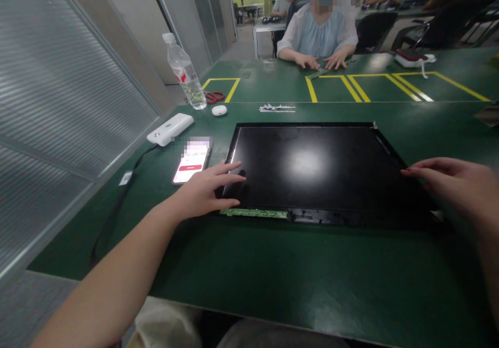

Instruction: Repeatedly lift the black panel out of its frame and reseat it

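Note:
A black display panel in a dark frame lies flat, screen up, on the green table in front of me. A narrow green circuit board runs along the left part of its near edge. My left hand rests at the panel's left edge with its fingers spread over the border, holding nothing. At the right edge, my right hand has its thumb and fingers pinched together on the panel's rim. Part of the right hand's grip is hidden by its own fingers.
Left of the panel are a lit phone, a white power bank with a black strap, an earbud case, a water bottle and red-handled scissors. Small strips lie behind it. Across the table sits a person.

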### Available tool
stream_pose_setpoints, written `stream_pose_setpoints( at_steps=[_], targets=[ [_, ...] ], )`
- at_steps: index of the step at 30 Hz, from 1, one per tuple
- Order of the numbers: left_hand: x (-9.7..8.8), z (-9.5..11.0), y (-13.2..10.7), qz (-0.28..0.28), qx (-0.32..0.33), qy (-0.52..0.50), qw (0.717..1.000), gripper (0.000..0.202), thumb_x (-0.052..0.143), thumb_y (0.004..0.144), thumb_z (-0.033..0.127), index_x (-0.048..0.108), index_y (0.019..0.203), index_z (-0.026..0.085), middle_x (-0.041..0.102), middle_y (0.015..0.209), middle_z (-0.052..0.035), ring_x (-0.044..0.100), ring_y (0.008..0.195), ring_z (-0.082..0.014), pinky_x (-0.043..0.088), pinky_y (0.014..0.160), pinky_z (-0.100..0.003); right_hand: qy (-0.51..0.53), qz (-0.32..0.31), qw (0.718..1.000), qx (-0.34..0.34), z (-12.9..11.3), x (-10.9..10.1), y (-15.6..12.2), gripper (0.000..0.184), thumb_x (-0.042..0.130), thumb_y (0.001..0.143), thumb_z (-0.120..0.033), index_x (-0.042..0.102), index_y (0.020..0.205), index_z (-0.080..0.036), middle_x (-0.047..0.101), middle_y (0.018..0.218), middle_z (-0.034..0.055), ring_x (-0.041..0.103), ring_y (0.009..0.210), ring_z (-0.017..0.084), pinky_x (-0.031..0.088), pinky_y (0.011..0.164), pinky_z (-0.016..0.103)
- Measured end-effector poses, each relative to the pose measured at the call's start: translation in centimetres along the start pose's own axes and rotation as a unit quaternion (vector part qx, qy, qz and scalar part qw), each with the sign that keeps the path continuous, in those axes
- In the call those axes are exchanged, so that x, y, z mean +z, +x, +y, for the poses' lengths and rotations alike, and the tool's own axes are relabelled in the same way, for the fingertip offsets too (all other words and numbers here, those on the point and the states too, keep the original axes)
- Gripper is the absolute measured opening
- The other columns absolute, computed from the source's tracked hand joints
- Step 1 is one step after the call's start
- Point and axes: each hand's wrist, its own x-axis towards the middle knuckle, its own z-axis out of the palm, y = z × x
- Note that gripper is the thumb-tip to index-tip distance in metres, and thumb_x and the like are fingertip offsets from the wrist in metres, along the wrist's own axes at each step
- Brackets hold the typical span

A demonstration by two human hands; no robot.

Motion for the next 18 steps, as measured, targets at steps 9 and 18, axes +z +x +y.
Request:
stream_pose_setpoints(
  at_steps=[9,18],
  targets=[
    [0.0,0.2,0.1,0.010,-0.018,-0.009,1.000,0.060,0.076,0.086,0.054,0.070,0.138,0.025,0.053,0.161,-0.0154,0.049,0.147,-0.0413,0.045,0.116,-0.060,-0.011,-0.002,1.000,-0.003,0.4,0.1,0.4,0.034,0.070,0.053,-0.050,0.074,0.079,-0.028,0.067,0.069,0.0029,0.060,0.072,0.026,0.041,0.070,0.042],
    [-0.2,0.9,0.5,0.063,-0.078,-0.011,0.995,0.037,0.066,0.093,0.054,0.078,0.105,0.021,0.060,0.154,-0.0163,0.064,0.129,-0.0378,0.050,0.109,-0.058,0.012,0.005,1.000,-0.008,-1.0,-0.3,-0.9,0.024,0.069,0.056,-0.042,0.072,0.074,-0.026,0.066,0.068,0.0032,0.058,0.068,0.023,0.041,0.064,0.037]
  ],
)
